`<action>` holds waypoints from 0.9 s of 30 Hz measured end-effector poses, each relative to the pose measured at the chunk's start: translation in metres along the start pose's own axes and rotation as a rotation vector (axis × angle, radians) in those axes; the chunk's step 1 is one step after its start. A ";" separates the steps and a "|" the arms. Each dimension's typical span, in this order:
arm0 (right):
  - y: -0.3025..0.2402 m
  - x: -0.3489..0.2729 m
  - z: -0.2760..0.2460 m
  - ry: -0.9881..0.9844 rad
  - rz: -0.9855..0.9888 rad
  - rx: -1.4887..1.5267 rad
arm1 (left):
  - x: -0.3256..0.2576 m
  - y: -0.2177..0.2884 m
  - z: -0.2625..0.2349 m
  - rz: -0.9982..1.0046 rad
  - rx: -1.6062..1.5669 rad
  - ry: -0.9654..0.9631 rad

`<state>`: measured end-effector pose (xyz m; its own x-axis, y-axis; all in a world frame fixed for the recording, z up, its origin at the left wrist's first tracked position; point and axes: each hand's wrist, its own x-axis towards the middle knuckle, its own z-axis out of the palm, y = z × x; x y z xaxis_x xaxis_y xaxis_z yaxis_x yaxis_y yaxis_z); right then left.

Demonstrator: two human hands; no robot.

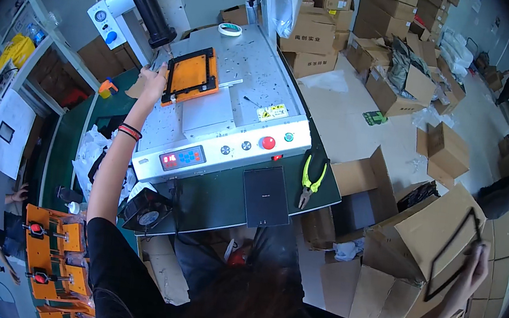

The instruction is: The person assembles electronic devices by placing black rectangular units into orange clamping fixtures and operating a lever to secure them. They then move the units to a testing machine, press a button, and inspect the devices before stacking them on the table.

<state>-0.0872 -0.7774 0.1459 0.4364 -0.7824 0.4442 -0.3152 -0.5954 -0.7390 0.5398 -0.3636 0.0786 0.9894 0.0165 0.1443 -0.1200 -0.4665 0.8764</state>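
My left hand (pixel 153 76) reaches far forward and touches the left edge of an orange fixture with a black frame (pixel 191 77) on the bed of a white bench machine (pixel 221 117). Red and black bands sit on that wrist. My right hand (pixel 471 271) is stretched out to the right over open cardboard boxes and grips a thin black rectangular frame (pixel 452 252) by its lower right corner. The frame hangs tilted above an open box flap (pixel 431 229).
A dark flat panel (pixel 265 196) and yellow-handled pliers (pixel 309 183) lie on the green table. A tape roll (pixel 229 29) sits at the machine's back. Several cardboard boxes (pixel 394 87) crowd the floor at right. Orange clamp fixtures (pixel 49 249) stand at lower left.
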 end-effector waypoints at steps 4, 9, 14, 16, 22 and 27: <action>-0.030 -0.028 0.040 -0.426 0.264 0.104 | 0.021 -0.020 -0.017 -0.066 -0.131 0.053; -0.053 -0.049 0.128 -0.939 0.408 0.621 | 0.044 -0.039 -0.038 -0.252 -0.515 -0.154; -0.043 -0.052 0.180 -1.338 0.501 0.860 | 0.038 -0.025 -0.009 -0.295 -0.601 -0.243; -0.060 -0.047 0.194 -1.392 0.477 0.932 | 0.021 -0.010 -0.006 -0.285 -0.676 -0.246; -0.127 -0.013 0.219 -1.236 0.298 1.126 | -0.011 0.000 -0.031 -0.354 -1.153 -0.444; -0.179 0.005 0.266 -0.692 0.051 1.228 | -0.121 -0.015 -0.088 -0.034 -1.160 -0.329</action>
<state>0.1954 -0.6260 0.1456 0.8799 -0.3378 0.3343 0.4257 0.2473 -0.8704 0.4145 -0.2814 0.0885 0.9468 -0.2912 0.1367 0.0715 0.6048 0.7932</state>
